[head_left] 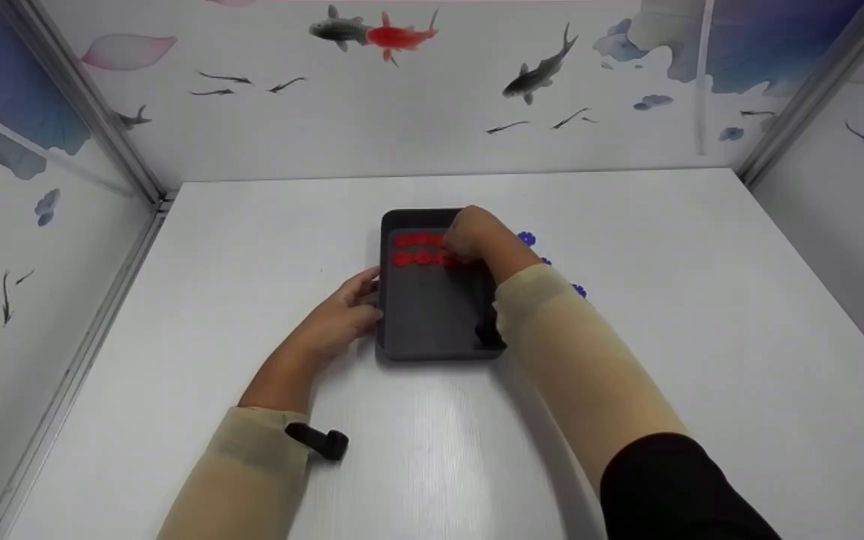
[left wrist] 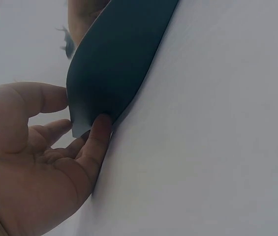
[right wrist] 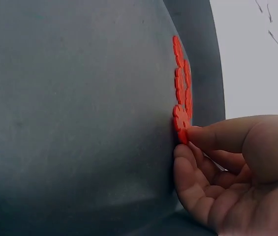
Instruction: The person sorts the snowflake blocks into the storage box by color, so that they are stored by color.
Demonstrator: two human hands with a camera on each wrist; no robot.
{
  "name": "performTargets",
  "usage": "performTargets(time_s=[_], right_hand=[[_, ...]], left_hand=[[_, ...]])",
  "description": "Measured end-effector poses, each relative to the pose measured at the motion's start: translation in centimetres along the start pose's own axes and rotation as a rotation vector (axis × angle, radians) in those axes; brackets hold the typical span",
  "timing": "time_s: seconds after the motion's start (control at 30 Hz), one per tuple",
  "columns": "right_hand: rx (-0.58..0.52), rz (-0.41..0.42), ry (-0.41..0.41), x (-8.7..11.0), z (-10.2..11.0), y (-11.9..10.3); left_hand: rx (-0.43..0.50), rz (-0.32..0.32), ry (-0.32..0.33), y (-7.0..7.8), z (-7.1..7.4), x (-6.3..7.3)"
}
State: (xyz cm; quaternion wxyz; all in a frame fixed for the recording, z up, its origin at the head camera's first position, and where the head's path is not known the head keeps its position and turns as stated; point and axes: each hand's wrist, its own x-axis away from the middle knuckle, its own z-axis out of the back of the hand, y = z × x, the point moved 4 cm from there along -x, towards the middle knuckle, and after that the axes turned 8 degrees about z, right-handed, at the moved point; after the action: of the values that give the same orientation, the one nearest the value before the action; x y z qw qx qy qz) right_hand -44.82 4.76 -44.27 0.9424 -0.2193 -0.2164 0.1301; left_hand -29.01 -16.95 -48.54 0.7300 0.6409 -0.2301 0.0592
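At the far end of a dark tray (head_left: 432, 311), a person's right hand (head_left: 471, 234) pinches a red flower (right wrist: 182, 136), matching flowers (head_left: 423, 258) just left; the left hand (head_left: 338, 319), fingers extended, touches the tray's left side.

1. Tray (head_left: 432, 322): on the table (head_left: 702, 300), before the back wall (head_left: 439, 135).
2. Inner flowers (head_left: 423, 258): in two rows, within the tray's far part.
3. Right hand (head_left: 473, 234): at the rows' right end.
4. Left hand (head_left: 336, 313): touching the tray's left side.
5. Outer flowers (head_left: 526, 238): on the table, right of the tray.
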Motion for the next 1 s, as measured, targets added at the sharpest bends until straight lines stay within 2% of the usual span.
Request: performTargets(time_s=[0.1,0.23,0.43,0.6,0.7,0.8,1.0], right_hand=[[-0.018,0.018,0.022,0.3,0.2,-0.1],[-0.097,0.08,0.07,1.5,1.1,-0.6],[-0.305,0.171,0.096,4.8,3.0,-0.5],[-0.439,0.198,0.124,8.0,4.3,0.9],[-0.452,0.192,0.135,9.7,4.6,2.4],[-0.42,0.184,0.143,11.1,4.7,4.0],[-0.374,0.172,0.139,13.1,4.6,6.7]], left_hand=[[0.01,0.003,-0.005,0.0,-0.1,0.0],[0.009,0.01,0.008,0.0,-0.1,-0.1],[0.014,-0.003,-0.003,-0.1,-0.1,-0.1],[0.004,-0.001,0.01,-0.1,0.1,-0.1],[-0.003,0.009,0.016,-0.2,0.2,-0.1],[-0.011,0.017,0.016,-0.2,0.1,0.0],[-0.009,0.012,0.007,-0.1,0.0,0.0]])
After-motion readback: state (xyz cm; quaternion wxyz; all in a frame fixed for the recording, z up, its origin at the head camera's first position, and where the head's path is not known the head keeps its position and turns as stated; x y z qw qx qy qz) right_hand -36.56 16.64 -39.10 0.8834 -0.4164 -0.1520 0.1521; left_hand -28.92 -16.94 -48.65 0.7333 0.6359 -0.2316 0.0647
